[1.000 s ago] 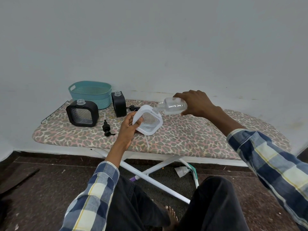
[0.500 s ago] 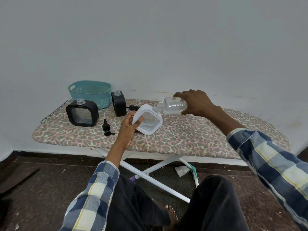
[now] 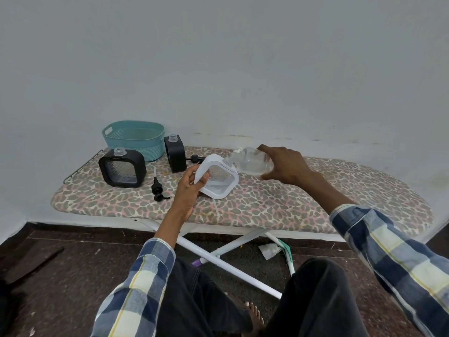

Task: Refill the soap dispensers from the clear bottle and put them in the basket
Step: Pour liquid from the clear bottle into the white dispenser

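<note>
My left hand (image 3: 189, 188) grips the left edge of a white square soap dispenser (image 3: 217, 177), tilted on the ironing board (image 3: 303, 198). My right hand (image 3: 283, 164) holds the clear bottle (image 3: 251, 161) on its side, its mouth at the dispenser's neck. Two black square dispensers without pumps stand to the left, one (image 3: 122, 167) facing me and one (image 3: 175, 153) edge-on. A teal basket (image 3: 136, 138) sits behind them.
A loose black pump (image 3: 158, 188) lies on the board between the black dispensers, another black pump (image 3: 194, 158) by the edge-on one. A thin white tube (image 3: 216, 210) lies near the front edge. The wall stands right behind the board.
The clear bottle in my right hand has come lower and sits closer to the board. My left hand and the white dispenser have hardly moved.
</note>
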Demonstrator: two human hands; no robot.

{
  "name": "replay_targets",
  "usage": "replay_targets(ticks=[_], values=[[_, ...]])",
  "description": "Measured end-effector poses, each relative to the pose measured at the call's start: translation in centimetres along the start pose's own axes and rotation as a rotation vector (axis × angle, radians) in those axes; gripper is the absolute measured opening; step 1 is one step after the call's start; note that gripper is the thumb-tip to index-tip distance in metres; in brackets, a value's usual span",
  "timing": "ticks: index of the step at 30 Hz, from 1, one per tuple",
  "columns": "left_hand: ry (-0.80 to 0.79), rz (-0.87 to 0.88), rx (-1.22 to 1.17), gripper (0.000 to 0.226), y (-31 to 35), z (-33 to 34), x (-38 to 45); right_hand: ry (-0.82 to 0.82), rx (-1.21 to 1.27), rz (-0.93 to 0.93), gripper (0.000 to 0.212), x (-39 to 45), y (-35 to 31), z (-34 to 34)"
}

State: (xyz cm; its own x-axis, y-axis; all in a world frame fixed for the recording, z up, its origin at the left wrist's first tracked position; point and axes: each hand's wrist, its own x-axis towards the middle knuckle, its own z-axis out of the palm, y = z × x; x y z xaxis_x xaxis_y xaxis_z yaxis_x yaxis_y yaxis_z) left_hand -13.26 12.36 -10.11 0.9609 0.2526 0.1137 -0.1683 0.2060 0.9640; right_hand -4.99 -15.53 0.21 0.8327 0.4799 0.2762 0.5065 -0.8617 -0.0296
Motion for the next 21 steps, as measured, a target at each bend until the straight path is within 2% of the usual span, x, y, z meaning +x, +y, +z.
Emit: replay_targets(ticks=[7, 16, 21], values=[[0.000, 0.001, 0.007, 0.042, 0.2, 0.2, -0.1, 0.049, 0.158, 0.062, 0.074, -0.5, 0.4, 1.9], [0.017, -0.009, 0.023, 0.040, 0.2, 0.3, -0.2, 0.297, 0.836, 0.333, 0.070, -1.0, -0.1, 4.5], [0.045, -0.027, 0.004, 0.040, 0.3, 0.4, 0.0, 0.403, 1.065, 0.485, 0.075, -1.5, 0.4, 6.5]])
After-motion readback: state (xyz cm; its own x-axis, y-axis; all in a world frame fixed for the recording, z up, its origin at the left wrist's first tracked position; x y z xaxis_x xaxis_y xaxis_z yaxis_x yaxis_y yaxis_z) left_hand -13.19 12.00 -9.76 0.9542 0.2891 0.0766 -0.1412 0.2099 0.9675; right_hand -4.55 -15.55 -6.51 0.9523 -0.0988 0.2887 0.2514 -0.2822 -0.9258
